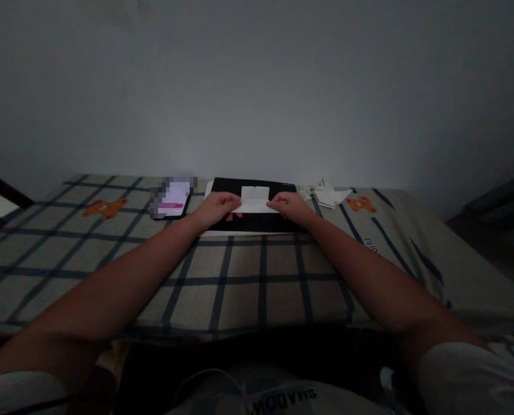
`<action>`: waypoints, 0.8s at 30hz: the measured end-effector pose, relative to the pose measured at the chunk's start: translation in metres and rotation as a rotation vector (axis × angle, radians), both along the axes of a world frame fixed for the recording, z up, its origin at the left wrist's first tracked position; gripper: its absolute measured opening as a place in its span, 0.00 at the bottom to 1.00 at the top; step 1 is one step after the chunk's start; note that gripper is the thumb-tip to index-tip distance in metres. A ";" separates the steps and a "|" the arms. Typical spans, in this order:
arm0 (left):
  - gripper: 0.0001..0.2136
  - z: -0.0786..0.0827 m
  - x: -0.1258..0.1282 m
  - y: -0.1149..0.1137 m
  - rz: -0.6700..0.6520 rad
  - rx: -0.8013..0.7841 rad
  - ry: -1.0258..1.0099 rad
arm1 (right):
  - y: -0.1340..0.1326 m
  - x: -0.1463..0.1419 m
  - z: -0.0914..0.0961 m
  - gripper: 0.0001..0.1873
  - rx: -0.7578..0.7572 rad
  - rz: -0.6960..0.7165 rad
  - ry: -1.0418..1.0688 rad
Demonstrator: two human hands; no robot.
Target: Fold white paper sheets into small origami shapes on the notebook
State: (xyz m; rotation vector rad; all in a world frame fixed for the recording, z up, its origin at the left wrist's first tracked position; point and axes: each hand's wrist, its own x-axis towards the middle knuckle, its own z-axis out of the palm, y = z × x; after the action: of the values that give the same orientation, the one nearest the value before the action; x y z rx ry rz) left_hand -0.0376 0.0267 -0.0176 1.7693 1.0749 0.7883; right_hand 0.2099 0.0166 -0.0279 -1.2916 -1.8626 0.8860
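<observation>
A folded white paper lies over a black board near the far edge of a checked cloth surface. My left hand pinches the paper's left end with closed fingers. My right hand pinches its right end the same way. Both forearms reach straight forward across the cloth.
A lit phone lies left of the board. Several folded white paper pieces sit to the right of it. The checked cloth with orange bear prints covers the surface against a plain wall. Dark furniture edges show at far left and right.
</observation>
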 end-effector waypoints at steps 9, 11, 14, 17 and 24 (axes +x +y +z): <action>0.16 0.001 0.010 -0.012 0.070 0.499 0.246 | -0.001 -0.004 -0.003 0.15 0.196 0.042 0.014; 0.16 0.002 0.011 -0.013 0.062 0.567 0.234 | 0.001 -0.006 -0.005 0.15 0.243 0.015 -0.006; 0.15 0.004 0.013 -0.013 0.033 0.605 0.234 | 0.001 -0.011 -0.006 0.16 0.261 -0.036 0.024; 0.15 0.004 0.015 -0.016 0.016 0.616 0.255 | -0.002 -0.017 -0.005 0.22 0.266 -0.056 0.042; 0.14 0.002 0.022 -0.023 0.051 0.554 0.212 | -0.014 -0.023 0.002 0.18 0.233 0.032 0.003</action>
State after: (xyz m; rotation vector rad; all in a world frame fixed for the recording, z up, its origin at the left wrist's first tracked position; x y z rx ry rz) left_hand -0.0151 0.0040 -0.0152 2.3393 1.1103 1.0165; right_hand 0.1866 0.0027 -0.0257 -1.1194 -1.9244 0.6636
